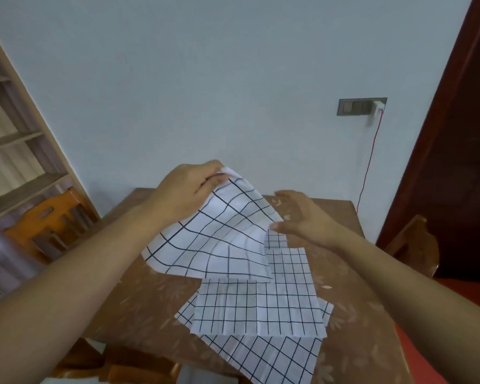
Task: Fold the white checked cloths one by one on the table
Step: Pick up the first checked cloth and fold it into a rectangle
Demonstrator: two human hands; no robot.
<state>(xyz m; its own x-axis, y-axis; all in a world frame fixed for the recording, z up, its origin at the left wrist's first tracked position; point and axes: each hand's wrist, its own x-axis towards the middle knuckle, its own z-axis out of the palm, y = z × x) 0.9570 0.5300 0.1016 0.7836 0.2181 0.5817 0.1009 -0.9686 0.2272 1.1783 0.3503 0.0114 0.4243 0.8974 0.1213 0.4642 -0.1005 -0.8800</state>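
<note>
Cloth [219, 239] with a wide black check on white hangs lifted above the far half of the brown floral table [139, 300]. The left hand [189, 192] pinches its far top corner between thumb and fingers, clamped on the fabric, so the sheet slopes down toward the near left, where its lower edge reaches the tabletop. The right hand [302, 217] is spread, fingers apart, its thumb touching the raised cloth's right edge; whether it grips the fabric I cannot tell. Beneath and nearer lie more checked cloths: a fine-check cloth [258, 306] lying flat at the table's middle, and under it a tilted wide-check cloth [263, 358] running off the near edge. Far right on the pale wall sits a switch plate [355, 106] with a white plug and a red cord [369, 162] hanging down. An orange wooden chair [50, 220] stands left of the table.
</note>
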